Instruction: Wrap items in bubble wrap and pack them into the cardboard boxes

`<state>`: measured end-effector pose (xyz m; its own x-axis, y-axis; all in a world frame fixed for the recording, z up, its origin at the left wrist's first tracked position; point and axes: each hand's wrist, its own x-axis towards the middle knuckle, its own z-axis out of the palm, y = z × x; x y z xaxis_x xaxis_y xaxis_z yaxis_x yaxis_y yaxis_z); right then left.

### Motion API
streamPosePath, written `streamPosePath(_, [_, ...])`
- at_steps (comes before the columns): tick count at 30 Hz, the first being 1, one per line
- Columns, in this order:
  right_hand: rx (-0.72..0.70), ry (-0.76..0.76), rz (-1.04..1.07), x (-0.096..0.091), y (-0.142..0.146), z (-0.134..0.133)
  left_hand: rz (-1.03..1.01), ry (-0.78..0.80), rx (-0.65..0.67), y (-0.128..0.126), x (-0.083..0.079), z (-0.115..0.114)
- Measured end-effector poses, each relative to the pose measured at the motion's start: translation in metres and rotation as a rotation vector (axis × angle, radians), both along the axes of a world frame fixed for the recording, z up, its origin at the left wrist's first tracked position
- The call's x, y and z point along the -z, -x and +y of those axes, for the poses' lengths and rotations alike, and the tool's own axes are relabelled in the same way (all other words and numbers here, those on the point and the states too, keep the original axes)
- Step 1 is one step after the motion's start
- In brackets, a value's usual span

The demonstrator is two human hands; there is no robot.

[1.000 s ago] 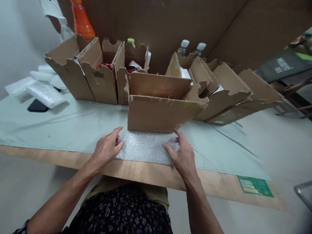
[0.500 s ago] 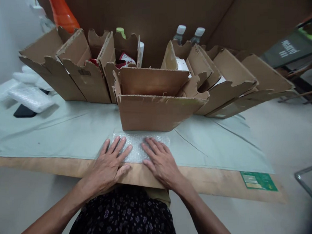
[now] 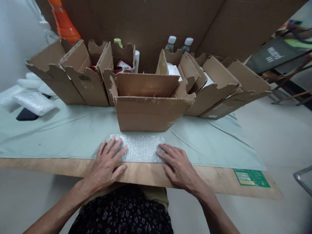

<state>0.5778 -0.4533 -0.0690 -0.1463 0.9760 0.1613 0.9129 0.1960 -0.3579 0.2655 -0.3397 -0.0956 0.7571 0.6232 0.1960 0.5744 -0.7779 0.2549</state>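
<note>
A clear sheet of bubble wrap (image 3: pixel 140 148) lies flat on the pale green cloth (image 3: pixel 75 135) at the table's front edge. My left hand (image 3: pixel 106 165) rests with spread fingers over the sheet's left end. At its right end, the fingertips of my right hand (image 3: pixel 178 164) touch the edge, fingers apart. Neither hand grips anything. Just beyond the sheet stands an open cardboard box (image 3: pixel 152 112), its inside mostly hidden by its front wall.
More cardboard boxes (image 3: pixel 87 84) stand in a row behind, some holding items. Bubble-wrapped packets (image 3: pixel 36 102) and a black flat object (image 3: pixel 27 114) lie at left. An orange bottle (image 3: pixel 64 24) and clear bottles (image 3: pixel 187 44) stand at the back. A green label (image 3: pixel 251 178) is at the right front edge.
My right hand has slid to the right, from on top of the bubble wrap to its right edge. My left hand stays on the left end. The camera view has shifted slightly.
</note>
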Motion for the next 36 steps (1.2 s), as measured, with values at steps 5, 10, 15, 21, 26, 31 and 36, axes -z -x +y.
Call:
streamPosePath(5, [0.065, -0.132, 0.067, 0.01, 0.01, -0.002, -0.086, -0.018, -0.005, -0.001, -0.005, -0.009])
streamPosePath(10, [0.076, -0.161, 0.278, -0.005, 0.013, -0.013, -0.156, -0.064, 0.043, -0.013, -0.003, -0.008])
streamPosePath(15, [0.021, -0.116, 0.357, -0.017, 0.012, -0.027, -0.319, -0.046, 0.042, -0.016, 0.008, 0.002])
streamPosePath(21, [-0.142, -0.082, 0.099, 0.005, 0.027, -0.035, -0.381, -0.019, 0.038, -0.009, 0.013, 0.012])
streamPosePath(26, [-0.176, -0.215, 0.057, 0.014, 0.044, -0.034, -0.372, -0.043, 0.048, -0.007, 0.015, 0.026])
streamPosePath(31, [-0.177, -0.361, 0.211, 0.003, 0.057, -0.024, -0.292, -0.075, 0.051, -0.001, -0.009, 0.015])
streamPosePath(36, [-0.172, -0.447, 0.286, -0.004, 0.079, 0.007, -0.36, 0.019, 0.169, -0.005, -0.024, -0.021])
